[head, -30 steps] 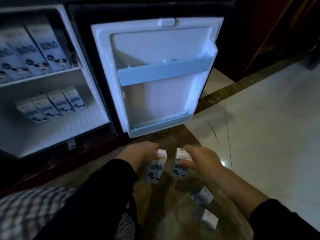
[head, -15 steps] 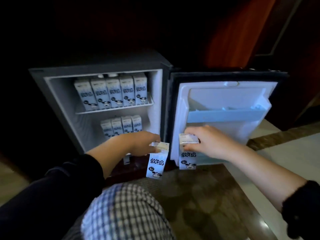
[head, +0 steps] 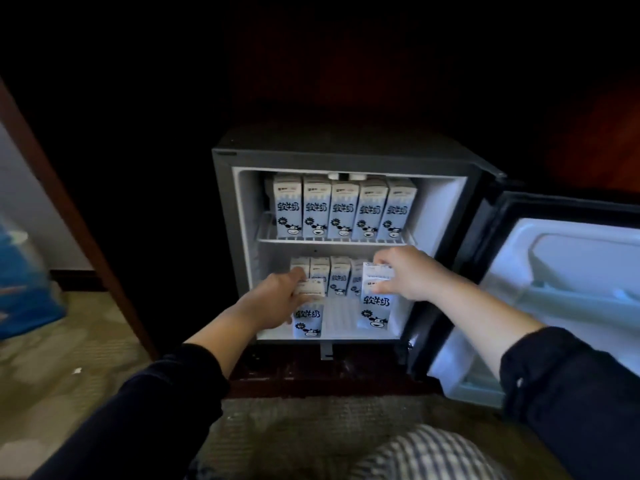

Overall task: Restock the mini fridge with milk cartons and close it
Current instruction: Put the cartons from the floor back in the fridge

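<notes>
The mini fridge (head: 446,216) stands open, its door (head: 568,271) swung out to the right. Several blue-and-white milk cartons (head: 344,209) fill the upper shelf, and a back row of cartons (head: 338,277) stands on the lower level. My left hand (head: 277,299) grips the top of one milk carton (head: 307,318) at the front left of the lower level. My right hand (head: 405,271) holds another milk carton (head: 375,308) by its top at the front right. Both held cartons are upright inside the fridge opening.
A dark wooden cabinet surrounds the fridge, with a wooden frame edge (head: 69,209) at left. A blue bag (head: 24,282) sits on the carpet (head: 62,368) at far left. My knee in striped cloth (head: 426,455) is at the bottom. The door shelf (head: 585,303) holds nothing.
Both hands lifted a carton each off the floor and carried them left into the fridge's lower level. The view swung from the door to face the fridge interior.
</notes>
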`<move>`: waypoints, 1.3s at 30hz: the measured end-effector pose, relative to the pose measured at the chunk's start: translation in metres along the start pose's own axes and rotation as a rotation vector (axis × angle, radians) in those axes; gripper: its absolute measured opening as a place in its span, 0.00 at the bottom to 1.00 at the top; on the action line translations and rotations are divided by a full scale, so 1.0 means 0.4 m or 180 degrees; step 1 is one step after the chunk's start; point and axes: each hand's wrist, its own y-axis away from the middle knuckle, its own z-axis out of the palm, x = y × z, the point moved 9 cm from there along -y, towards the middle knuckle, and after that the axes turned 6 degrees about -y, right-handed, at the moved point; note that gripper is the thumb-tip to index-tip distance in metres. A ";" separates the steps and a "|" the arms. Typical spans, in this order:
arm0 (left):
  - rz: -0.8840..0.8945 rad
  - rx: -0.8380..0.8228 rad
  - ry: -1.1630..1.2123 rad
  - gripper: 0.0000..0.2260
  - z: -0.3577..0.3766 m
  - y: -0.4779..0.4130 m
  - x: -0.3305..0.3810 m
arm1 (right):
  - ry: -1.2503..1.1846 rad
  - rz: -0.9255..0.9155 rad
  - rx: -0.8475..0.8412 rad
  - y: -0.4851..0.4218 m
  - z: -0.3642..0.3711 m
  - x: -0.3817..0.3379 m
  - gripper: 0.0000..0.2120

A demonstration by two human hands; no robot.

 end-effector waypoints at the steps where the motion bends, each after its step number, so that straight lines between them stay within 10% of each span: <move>1: -0.0106 0.0043 0.0061 0.12 0.002 -0.014 -0.027 | -0.0017 0.0054 0.0011 -0.028 0.017 -0.003 0.26; 23: -0.0469 -0.0015 -0.0159 0.19 0.179 -0.296 -0.275 | 0.0391 0.0095 -0.0101 -0.366 0.383 0.026 0.23; 39: -0.0765 0.0011 0.0491 0.19 0.283 -0.339 -0.297 | -0.1044 0.0808 0.0131 -0.390 0.489 0.143 0.32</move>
